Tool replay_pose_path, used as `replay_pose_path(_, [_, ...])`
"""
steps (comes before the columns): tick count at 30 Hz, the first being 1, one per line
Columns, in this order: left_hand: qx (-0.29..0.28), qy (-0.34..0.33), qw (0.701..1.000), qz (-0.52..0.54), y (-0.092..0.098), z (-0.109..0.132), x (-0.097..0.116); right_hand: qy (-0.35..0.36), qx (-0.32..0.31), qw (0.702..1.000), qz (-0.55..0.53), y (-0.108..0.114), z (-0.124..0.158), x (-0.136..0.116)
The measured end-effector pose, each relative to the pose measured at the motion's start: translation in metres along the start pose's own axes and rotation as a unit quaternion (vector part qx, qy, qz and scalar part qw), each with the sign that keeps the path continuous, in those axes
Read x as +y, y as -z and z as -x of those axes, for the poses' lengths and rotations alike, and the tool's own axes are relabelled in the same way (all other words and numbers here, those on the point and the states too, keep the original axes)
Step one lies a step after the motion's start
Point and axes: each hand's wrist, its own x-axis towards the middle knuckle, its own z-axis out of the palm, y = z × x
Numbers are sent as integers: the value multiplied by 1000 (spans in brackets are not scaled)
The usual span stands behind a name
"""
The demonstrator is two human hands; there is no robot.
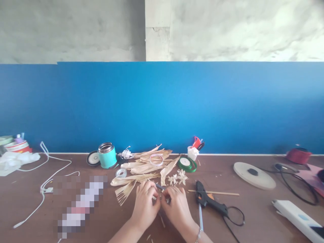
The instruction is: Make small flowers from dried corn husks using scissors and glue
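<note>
My left hand (146,203) and my right hand (178,205) meet fingertip to fingertip low over the table, both closed in a pinch. A short dark slender piece (160,186) shows at the fingertips; the fingers hide the rest of what they hold. Just beyond lie dried corn husks (141,168), one of them cut into a fringe (124,192). Pale star-shaped husk flowers (181,176) rest past my right hand, and small scraps are scattered beneath both hands. A bracelet circles my right wrist.
A black glue gun (211,202) lies at right across a thin wooden stick (225,193). Behind stand a turquoise food jar (107,157), a green ribbon roll (185,163) and a white cup of tools (192,153). White cables (48,179) trail at left; a pale disc (249,179) lies right.
</note>
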Motion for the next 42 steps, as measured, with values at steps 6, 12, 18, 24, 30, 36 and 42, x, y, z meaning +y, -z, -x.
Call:
replay_pose_path(6, [33,32,999,-27,1,-1,-3,-43,15,998,50,1,-2,6])
replay_pose_path(12, [18,29,999,-7,7,-5,-10,-9,-19,1000,-5,10,-4,6])
replay_pose_path(18, [-21,8,1000,-5,7,-3,-2,13,-66,997,-24,8,-3,1])
replay_pose_path(24, [-25,0,1000,-2,9,-5,-1,23,-67,997,-21,8,-3,3])
replay_pose_path(30, [-33,-6,999,-14,5,-3,-2,49,-59,997,1,10,-4,0])
replay_pose_path(36, [-18,47,997,-54,1,2,7,41,-30,999,4,3,-3,0])
replay_pose_path(42, [-2,61,992,-106,0,1,3,13,-15,1000,14,1,-1,0])
